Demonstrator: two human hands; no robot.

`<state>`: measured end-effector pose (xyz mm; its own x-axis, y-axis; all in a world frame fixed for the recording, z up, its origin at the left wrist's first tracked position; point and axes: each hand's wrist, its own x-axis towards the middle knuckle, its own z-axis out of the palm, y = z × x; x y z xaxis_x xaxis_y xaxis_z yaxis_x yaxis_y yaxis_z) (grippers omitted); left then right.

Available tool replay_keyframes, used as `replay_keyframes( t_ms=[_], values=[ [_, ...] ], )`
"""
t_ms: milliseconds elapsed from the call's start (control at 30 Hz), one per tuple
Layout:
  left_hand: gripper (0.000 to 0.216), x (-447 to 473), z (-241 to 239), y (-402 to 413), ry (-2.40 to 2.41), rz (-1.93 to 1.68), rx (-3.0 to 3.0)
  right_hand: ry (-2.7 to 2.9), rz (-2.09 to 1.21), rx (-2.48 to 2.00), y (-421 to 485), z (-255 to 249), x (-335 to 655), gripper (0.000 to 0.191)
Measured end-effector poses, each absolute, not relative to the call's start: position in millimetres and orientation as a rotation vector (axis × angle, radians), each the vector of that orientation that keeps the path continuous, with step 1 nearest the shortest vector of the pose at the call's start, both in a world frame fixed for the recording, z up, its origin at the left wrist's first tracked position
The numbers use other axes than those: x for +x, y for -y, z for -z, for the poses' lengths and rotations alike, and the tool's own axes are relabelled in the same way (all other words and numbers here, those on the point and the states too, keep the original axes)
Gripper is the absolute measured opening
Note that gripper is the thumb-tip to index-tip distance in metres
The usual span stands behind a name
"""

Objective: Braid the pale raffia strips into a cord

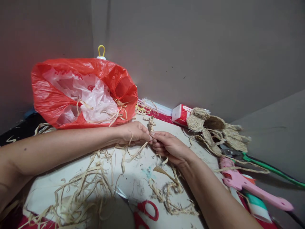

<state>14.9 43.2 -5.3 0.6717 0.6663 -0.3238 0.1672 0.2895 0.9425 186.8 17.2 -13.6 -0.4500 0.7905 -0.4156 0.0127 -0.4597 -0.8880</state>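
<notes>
My left hand point(133, 132) and my right hand point(170, 147) meet near the middle of the white tabletop point(133, 178), fingertips pinched together on a straw braid point(151, 122). A short braided piece sticks up above the fingers, and loose strands hang down around both hands. Below my right hand a longer length of straw braid point(172, 198) lies curled on the table. Dry straw strands point(88, 181) are heaped at the lower left. Scissors with red handles point(152, 210) lie at the bottom, partly in shadow.
At the back left stands an open red plastic bag point(47, 95) with a white bag point(97, 101) inside. To the right are woven straw pieces point(214, 127), a red and white box point(181, 114), a green-handled tool point(269, 165) and a pink glue gun point(254, 188). Grey walls point(202, 57) rise behind.
</notes>
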Motion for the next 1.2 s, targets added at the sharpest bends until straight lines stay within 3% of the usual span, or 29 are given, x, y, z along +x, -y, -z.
replay_keyframes(
  t_ms=[333,600,833,1067,1200],
  values=[
    [0.02,1,-10,-58,-0.856,-0.297,1.295,1.168,-1.989,-1.138,-22,16,194,0.04],
    [0.03,-35,-57,-68,-1.047,-0.247,1.456,1.118,-1.997,-1.06,-25,18,197,0.038],
    [0.026,-77,-90,-86,-1.332,-0.519,1.77,1.086,-2.044,-0.961,-27,20,199,0.04],
    [0.014,-85,-77,-106,-1.608,-0.527,2.194,1.116,-2.035,-0.981,-29,23,200,0.037],
    [0.029,-66,-55,-113,-1.652,-0.501,2.12,1.133,-2.04,-1.002,-29,22,199,0.038]
  ],
)
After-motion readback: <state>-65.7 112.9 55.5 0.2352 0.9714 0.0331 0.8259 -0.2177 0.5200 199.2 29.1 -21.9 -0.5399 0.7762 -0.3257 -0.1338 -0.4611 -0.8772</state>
